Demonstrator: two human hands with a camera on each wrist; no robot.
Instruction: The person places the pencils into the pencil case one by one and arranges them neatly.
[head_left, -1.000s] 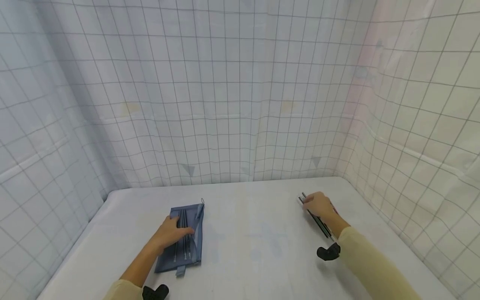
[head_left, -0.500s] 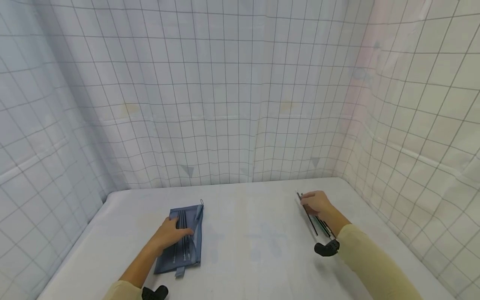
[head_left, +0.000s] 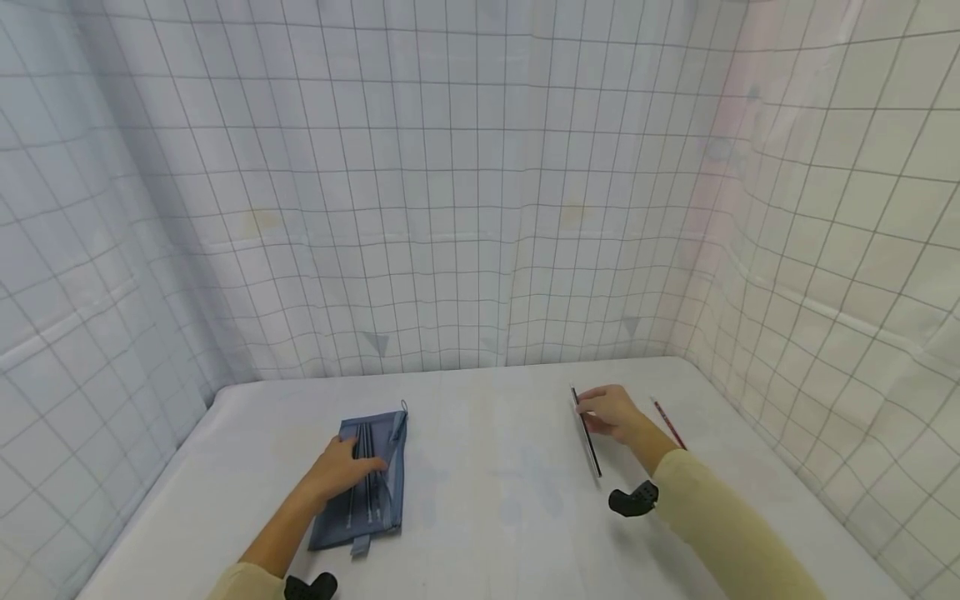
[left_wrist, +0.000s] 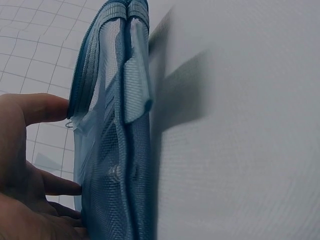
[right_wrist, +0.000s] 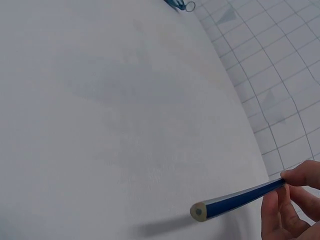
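Note:
A blue mesh zip pouch lies flat on the left part of the table, with several slim pencils showing through its mesh. My left hand rests on it, thumb and fingers spread. In the left wrist view the thumb touches the zipper edge and the fingertips press the pouch. At the right, my right hand pinches a dark blue pencil near its far end. The right wrist view shows the bare blunt end of this pencil toward the camera, just above the table.
A red pencil lies on the table to the right of my right hand, partly behind the forearm. Whatever lies under that forearm is hidden. A white table is enclosed by gridded white curtains at the back and sides.
My right hand has moved left, taking the blue pencil away from the other pencils. The red pencil has come into fuller view. My left hand and the pouch stay put.

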